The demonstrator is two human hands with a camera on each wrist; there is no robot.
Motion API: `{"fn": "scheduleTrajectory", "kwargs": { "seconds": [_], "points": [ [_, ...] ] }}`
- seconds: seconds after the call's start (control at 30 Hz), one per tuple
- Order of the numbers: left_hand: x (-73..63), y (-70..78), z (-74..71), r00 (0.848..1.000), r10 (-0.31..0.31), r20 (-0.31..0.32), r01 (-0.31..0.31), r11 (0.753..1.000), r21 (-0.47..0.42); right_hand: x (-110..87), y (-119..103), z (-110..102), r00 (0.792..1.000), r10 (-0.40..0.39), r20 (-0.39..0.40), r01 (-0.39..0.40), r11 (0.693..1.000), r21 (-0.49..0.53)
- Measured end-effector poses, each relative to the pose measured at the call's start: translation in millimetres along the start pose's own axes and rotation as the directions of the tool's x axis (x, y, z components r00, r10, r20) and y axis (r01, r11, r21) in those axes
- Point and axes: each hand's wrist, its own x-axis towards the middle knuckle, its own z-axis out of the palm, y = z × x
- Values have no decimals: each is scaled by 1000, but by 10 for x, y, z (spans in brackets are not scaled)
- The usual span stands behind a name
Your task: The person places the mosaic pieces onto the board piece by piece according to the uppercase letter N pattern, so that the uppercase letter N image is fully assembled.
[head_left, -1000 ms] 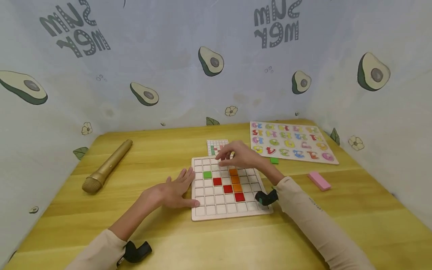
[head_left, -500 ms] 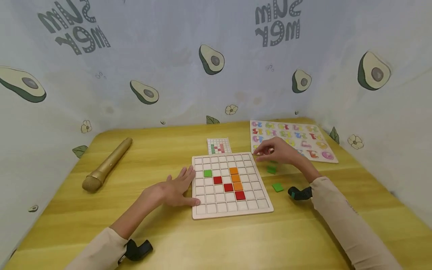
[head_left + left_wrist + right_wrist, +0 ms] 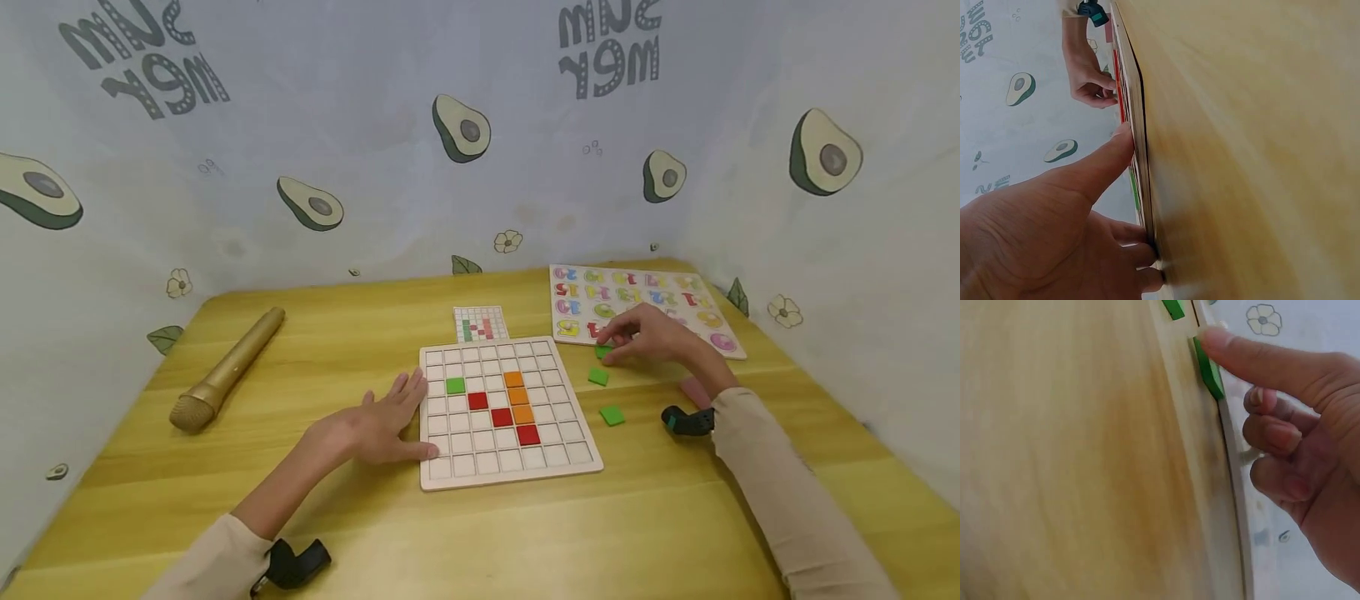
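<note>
The left hand (image 3: 386,425) is laid with fingers extended at the left edge of the grid board (image 3: 487,463); its thumb is rested on the board's near left corner. At the right hand (image 3: 648,337), the thumb and index finger are brought to the farthest green tile (image 3: 603,352), the other fingers being curled; whether the tile is pinched cannot be told.

At left, a gold microphone (image 3: 225,373) is laid on the bench (image 3: 375,542). The grid board is placed flat at centre. Its cells are occupied, left to right, by one green square (image 3: 455,386), three red squares (image 3: 502,417) descending diagonally, and three orange squares (image 3: 518,397) stacked above the last red. A pattern card (image 3: 481,313) is positioned at its far edge. Farther right, two loose green tiles (image 3: 612,415) are located nearer the viewer than the farthest one. Coloured numerals are carried on the number board (image 3: 587,318) behind. A pink block (image 3: 694,390) is partly hidden by the right arm.
</note>
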Motion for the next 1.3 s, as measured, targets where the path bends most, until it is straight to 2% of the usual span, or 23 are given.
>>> {"fn": "scheduleTrajectory", "kwargs": {
  "seconds": [0.07,0.13,0.23,0.3,0.37,0.53,0.73,0.9,1.13,1.3],
  "points": [
    [-5,-1,-12,1000,-5,-3,5,1000,5,9,-19,-24,1000,8,4,-8,1000,-21],
    [55,-93,31,1000,6,-9,-6,1000,16,8,-39,-37,1000,25,12,-25,998,-51],
    [62,-101,46,1000,12,-6,-12,1000,12,-8,-33,-43,999,41,20,-39,996,-81],
    [42,-59,23,1000,3,-11,-3,1000,20,-6,-34,-55,999,39,15,-37,995,-90],
    [-26,49,-32,1000,-8,-9,8,1000,12,-8,-35,-70,1000,30,3,-30,994,-102],
    [-52,113,-48,1000,-17,3,17,1000,25,-19,-41,-118,1000,20,-6,-21,991,-132],
    [-36,100,-55,1000,-28,5,28,999,23,-15,-61,-127,1000,0,-11,-1,991,-134],
    [-35,49,-40,1000,3,4,-3,1000,21,5,-112,-79,999,-39,20,41,992,-116],
    [-55,88,-55,1000,1,-1,-1,1000,26,46,-141,-5,1000,-10,22,13,992,-126],
    [12,3,-3,1000,18,-3,-18,999,30,49,-166,5,998,-3,58,9,993,-117]
  ]
}}
